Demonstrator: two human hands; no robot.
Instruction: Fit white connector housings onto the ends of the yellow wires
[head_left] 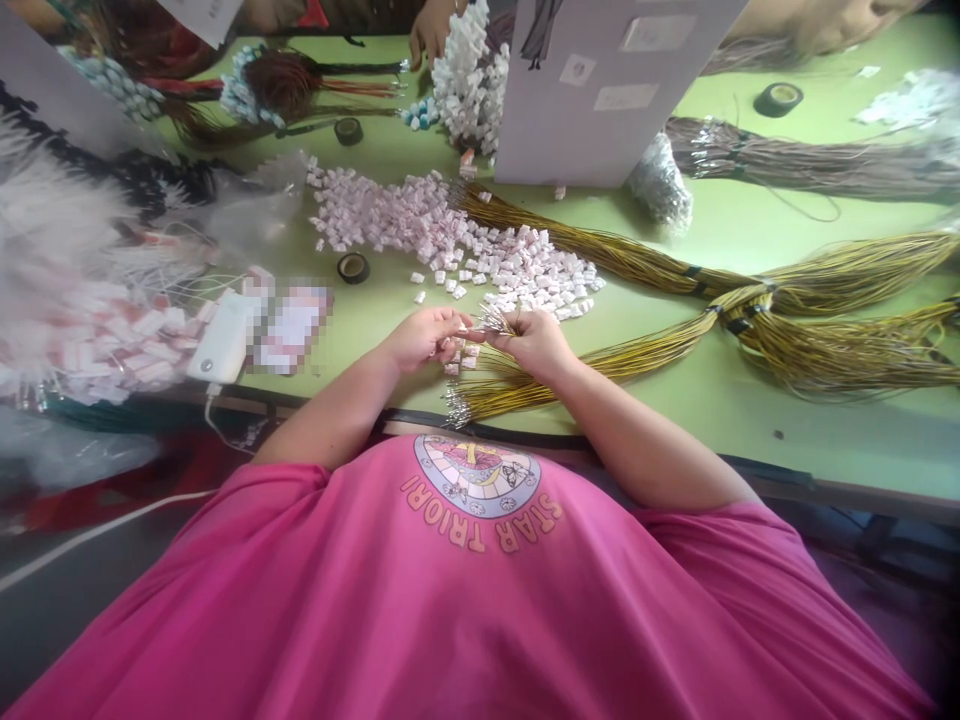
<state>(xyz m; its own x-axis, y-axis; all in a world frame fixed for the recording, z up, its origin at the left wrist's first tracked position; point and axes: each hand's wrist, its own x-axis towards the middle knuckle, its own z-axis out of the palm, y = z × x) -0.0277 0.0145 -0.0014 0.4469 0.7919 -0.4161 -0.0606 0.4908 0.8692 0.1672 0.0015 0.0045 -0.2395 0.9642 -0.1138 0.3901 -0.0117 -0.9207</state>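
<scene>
My right hand [536, 343] is closed around the ends of several yellow-and-black wires [637, 345], whose silver metal terminals [493, 318] fan out past the thumb. Facing it, my left hand [429, 338] is pinched, its fingertips meeting the wire ends. A small white bit shows between those fingertips, apparently a connector housing, mostly hidden. Just below the hands lie a few loose white connector housings [470, 355]. More wires of the same bundle rest on the table beneath my right hand, their terminal tips [457, 405] near the front edge. Beyond the hands spreads a heap of white connector housings [536, 265].
On the green table [810, 430] stand a grey divider panel [577, 110] and a tape roll [352, 267]. A white power bank [223, 337] with a cable lies left, beside piled connectors [120, 350]. Tied wire bundles [840, 355] stretch right. Other people sit across the table.
</scene>
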